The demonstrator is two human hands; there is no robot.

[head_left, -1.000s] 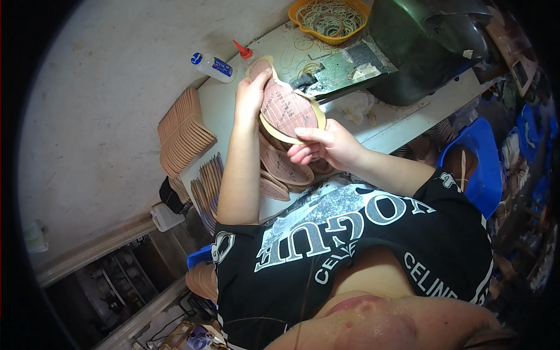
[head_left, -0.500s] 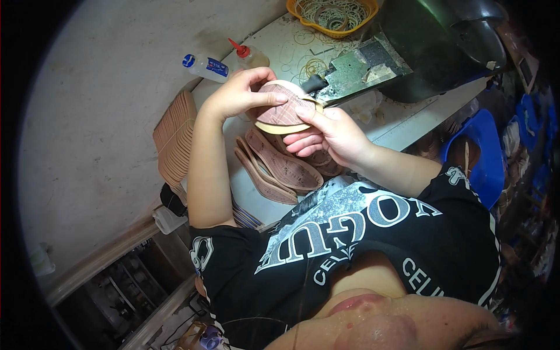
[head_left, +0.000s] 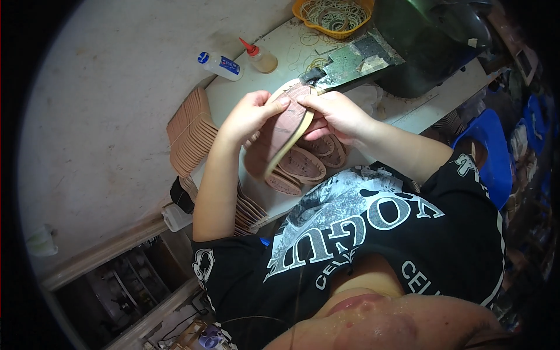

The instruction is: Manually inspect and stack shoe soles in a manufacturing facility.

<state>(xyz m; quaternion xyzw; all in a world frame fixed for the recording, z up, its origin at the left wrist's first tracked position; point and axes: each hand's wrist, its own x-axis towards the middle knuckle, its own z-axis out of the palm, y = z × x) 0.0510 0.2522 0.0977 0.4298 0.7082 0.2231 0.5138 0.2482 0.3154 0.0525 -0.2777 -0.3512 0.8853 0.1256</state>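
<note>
Between my two hands is a pinkish-brown shoe insole (head_left: 279, 134) with a pale yellow strip along its edge, tilted with its long side pointing down toward me. My left hand (head_left: 252, 118) pinches it from the left, thumb on the upper face. From the right, my right hand (head_left: 343, 118) grips its edge near the far end, thumb on top and fingers beneath. That far end lies close to the black tip (head_left: 314, 76) of a green metal machine (head_left: 354, 65). Below the held piece, several similar insoles (head_left: 304, 165) lie on the white table (head_left: 280, 41), partly hidden.
A bundled stack of insoles (head_left: 191, 131) leans by the wall at left, and more thin pieces (head_left: 249, 211) lie by my left forearm. Two plastic bottles, one white and blue (head_left: 219, 65), one red-tipped (head_left: 261, 59), and a yellow basket of cords (head_left: 333, 30) are farther back. A blue chair (head_left: 489, 157) stands right.
The insole has swung round, so its length now extends down toward me. My left hand has moved slightly down and right; both hands still hold the piece.
</note>
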